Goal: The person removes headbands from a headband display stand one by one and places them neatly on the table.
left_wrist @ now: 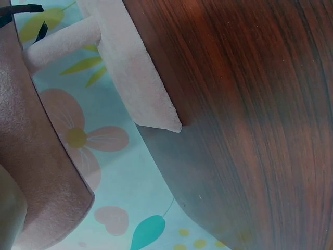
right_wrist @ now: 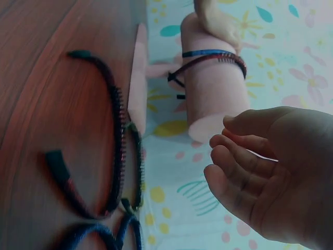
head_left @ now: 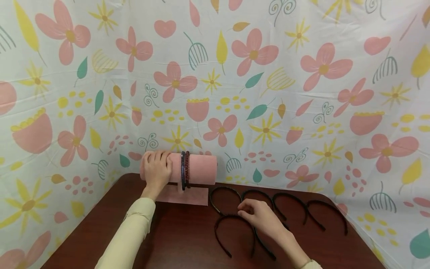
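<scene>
A pink plush headband stand (head_left: pixel 203 170), a horizontal roll on a post and flat base, stands at the back left of the table. My left hand (head_left: pixel 157 168) grips the roll's left end, fingers bent over its top. Side by side around the middle of the roll sit a blue headband (head_left: pixel 183 168) and a dark red headband (head_left: pixel 188 168). My right hand (head_left: pixel 261 217), fingers loosely curled around nothing, hovers above the dark headbands on the table. Nearest to it is the front headband (head_left: pixel 231 215); in the right wrist view, a dark red toothed headband (right_wrist: pixel 117 135) lies below the hand.
Several more headbands, such as the rightmost one (head_left: pixel 342 215), lie in a row along the back right of the dark wooden table (head_left: pixel 181 235). Behind the table hangs a flower-print cloth (head_left: pixel 221 86). The stand's base (head_left: pixel 198 197) sits near the back edge.
</scene>
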`<state>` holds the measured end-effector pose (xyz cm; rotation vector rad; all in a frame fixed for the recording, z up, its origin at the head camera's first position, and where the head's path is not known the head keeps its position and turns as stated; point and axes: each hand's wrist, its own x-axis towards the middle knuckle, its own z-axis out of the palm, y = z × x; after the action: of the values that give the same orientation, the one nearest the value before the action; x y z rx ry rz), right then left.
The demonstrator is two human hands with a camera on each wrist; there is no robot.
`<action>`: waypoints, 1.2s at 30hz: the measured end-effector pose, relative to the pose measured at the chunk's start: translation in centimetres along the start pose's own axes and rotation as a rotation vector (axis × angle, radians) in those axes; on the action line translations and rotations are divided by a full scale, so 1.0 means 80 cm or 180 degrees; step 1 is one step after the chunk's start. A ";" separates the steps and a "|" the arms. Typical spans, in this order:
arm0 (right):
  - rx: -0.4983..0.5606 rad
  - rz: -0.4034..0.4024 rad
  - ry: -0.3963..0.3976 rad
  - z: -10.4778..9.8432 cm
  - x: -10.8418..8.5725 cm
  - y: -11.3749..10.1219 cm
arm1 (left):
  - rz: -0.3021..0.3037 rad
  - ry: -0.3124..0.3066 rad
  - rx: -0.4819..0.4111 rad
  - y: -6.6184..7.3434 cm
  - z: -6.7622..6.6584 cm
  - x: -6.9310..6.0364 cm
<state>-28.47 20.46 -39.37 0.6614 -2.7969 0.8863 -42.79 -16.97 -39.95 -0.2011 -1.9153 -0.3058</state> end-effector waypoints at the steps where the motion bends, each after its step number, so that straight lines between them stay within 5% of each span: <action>1: 0.0021 -0.0022 0.0026 0.001 0.002 -0.003 | 0.0002 0.0000 -0.0004 0.000 0.000 0.000; 21: 0.0538 -0.0395 0.0378 0.051 0.047 -0.055 | 0.0027 0.0133 0.0054 -0.013 -0.006 -0.003; 36: 0.0546 -0.0426 0.0687 0.072 0.082 -0.069 | 0.0036 0.0190 -0.0020 -0.004 0.006 -0.002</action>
<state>-31.88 10.68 -39.55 0.7198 -2.4764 1.1073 -43.23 -17.10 -40.28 -0.2048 -1.8539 -0.3071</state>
